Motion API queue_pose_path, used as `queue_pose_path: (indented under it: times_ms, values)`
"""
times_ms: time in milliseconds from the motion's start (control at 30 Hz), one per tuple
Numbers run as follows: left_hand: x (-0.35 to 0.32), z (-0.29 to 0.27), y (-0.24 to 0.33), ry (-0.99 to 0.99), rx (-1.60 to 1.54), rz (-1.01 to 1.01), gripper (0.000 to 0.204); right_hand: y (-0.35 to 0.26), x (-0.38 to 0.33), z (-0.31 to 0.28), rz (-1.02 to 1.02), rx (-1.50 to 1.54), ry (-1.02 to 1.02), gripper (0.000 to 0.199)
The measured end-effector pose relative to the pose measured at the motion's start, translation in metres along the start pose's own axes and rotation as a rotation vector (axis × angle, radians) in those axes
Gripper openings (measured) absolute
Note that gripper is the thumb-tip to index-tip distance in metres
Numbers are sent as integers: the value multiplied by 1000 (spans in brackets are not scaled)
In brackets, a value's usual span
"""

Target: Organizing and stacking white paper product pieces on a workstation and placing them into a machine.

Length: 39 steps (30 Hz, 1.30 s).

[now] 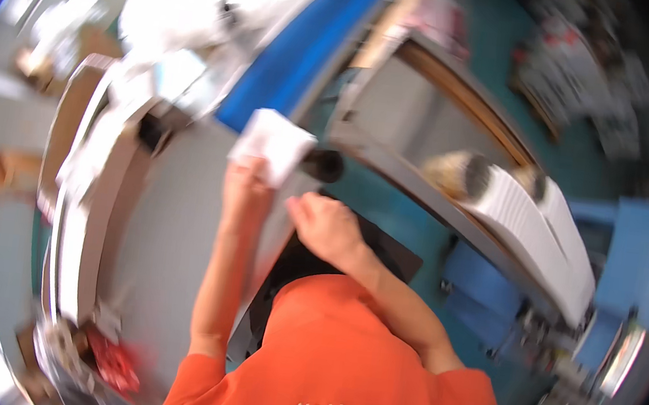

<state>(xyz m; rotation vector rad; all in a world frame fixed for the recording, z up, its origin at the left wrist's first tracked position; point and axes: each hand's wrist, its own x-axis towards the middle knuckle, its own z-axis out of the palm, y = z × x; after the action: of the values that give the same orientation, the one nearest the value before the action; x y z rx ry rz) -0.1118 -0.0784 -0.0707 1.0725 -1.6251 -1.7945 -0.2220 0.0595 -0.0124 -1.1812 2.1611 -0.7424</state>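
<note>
My left hand (249,186) is closed on a white, flat, squarish piece (272,139), which looks like folded paper or a thin packet; blur hides its exact kind. The hand is over the right edge of a grey tabletop (168,201), and the white piece sticks out beyond the fingers. Close by on the right, my right hand (328,228) is drawn in front of my body with its fingers curled. Nothing shows in it, though it is smeared by motion. A dark round object (324,165) appears just right of the white piece.
Open cartons (82,255) line the table's left side. A blue strip (310,49) and white plastic bags (195,4) lie beyond. To the right stands a grey-framed table (393,166) bearing long stacks of white sheets (529,234). Blue bins (484,281) are on the green floor.
</note>
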Motion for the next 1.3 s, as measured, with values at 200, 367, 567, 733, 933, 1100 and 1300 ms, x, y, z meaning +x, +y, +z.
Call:
queue_pose_path:
  times_ms: [200, 367, 567, 733, 933, 1100, 1300]
  values:
    - [133, -30, -12, 541, -40, 59, 44, 39, -58, -63, 22, 201, 212, 25]
    - [50, 133, 64, 409, 693, 790, 52, 109, -117, -141, 270, 184, 960, 15]
    - [-28, 333, 97, -749, 751, 1274, 48, 177, -123, -190, 182, -164, 1190, 45]
    - [-10, 345, 88, -813, 740, 1415, 45, 191, -129, -195, 184, -134, 1105, 49]
    - [-4, 343, 90, -772, 733, 1451, 39, 211, -130, -204, 113, -326, 1107, 42]
    - [8, 331, 82, -753, 672, 1424, 45, 211, -126, -197, 110, -458, 1187, 33]
    - [10, 326, 80, -739, 673, 1428, 43, 203, -114, -173, 177, -636, 1278, 27]
